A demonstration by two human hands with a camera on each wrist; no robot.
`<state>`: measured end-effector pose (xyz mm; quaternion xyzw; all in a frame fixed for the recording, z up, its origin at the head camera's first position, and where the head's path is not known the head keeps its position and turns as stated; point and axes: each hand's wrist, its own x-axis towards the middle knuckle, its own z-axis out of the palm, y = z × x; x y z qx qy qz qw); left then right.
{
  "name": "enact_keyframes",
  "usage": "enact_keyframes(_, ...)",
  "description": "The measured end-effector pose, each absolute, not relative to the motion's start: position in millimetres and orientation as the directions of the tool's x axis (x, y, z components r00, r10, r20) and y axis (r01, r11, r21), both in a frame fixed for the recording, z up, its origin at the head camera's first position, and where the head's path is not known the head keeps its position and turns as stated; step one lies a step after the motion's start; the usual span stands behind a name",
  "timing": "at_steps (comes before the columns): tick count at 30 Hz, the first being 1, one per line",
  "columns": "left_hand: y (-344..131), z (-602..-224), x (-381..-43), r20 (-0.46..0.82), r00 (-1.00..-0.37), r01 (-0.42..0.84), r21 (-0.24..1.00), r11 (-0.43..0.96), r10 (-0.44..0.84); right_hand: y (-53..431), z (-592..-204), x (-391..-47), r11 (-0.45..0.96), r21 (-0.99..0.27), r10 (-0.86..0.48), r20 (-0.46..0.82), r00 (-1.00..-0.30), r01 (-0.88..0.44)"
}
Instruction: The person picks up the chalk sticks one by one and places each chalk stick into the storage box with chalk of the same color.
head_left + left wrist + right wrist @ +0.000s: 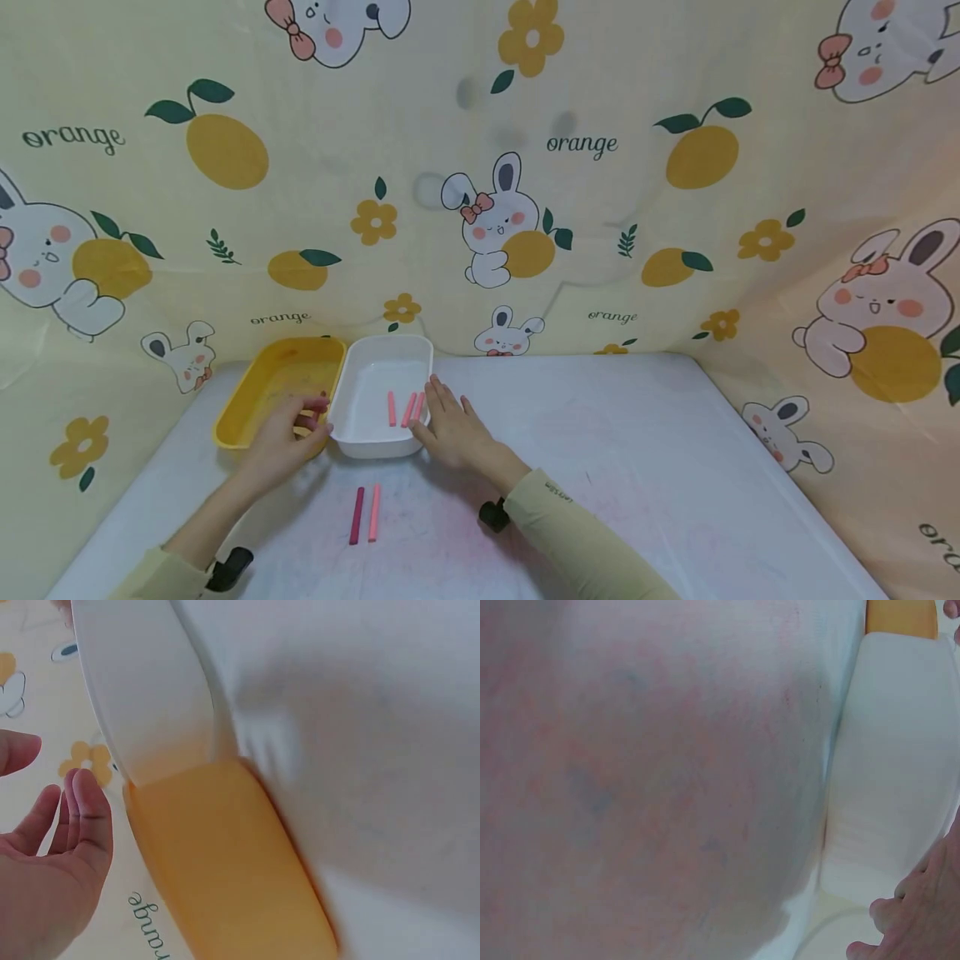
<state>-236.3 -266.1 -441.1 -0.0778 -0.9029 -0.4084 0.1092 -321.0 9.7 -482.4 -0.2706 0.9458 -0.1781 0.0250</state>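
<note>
My left hand is over the near right part of the yellow tray, by the rim it shares with the white tray. In the left wrist view its fingers bend loosely, thumb apart, with nothing between them. A dark red stick shows beside those fingertips, partly hidden. Several pink chalk-like sticks lie in the white tray. My right hand rests along that tray's right side, fingers fairly straight, thumb at the near right corner.
In front of the trays, a dark red stick and a pink stick lie side by side on the white tabletop, which has faint pink smudges. A printed cloth with rabbits and oranges hangs behind and at both sides.
</note>
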Motion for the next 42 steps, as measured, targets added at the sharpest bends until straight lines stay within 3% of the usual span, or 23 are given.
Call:
enact_keyframes(14, -244, -456, -209, 0.125, -0.987, 0.162, 0.755, 0.635, 0.104, 11, -480, -320, 0.793, -0.344, -0.523, 0.039, -0.851, -0.503)
enact_keyframes(23, -240, -472, -206, 0.044, -0.975, 0.181, 0.731, 0.658, 0.218, 10, -480, -320, 0.791, -0.353, -0.521, 0.038, -0.852, -0.5)
enact_keyframes(29, -236, -472, -205, -0.048, -0.97, 0.137, 0.701, 0.7, 0.237, 10, -481, -321, 0.789, -0.349, -0.524, 0.045, -0.85, -0.505)
enact_keyframes(42, -231, -472, -206, -0.115, -0.944, 0.16, 0.659, 0.735, 0.309, 10, -481, -320, 0.792, -0.348, -0.52, 0.046, -0.853, -0.501)
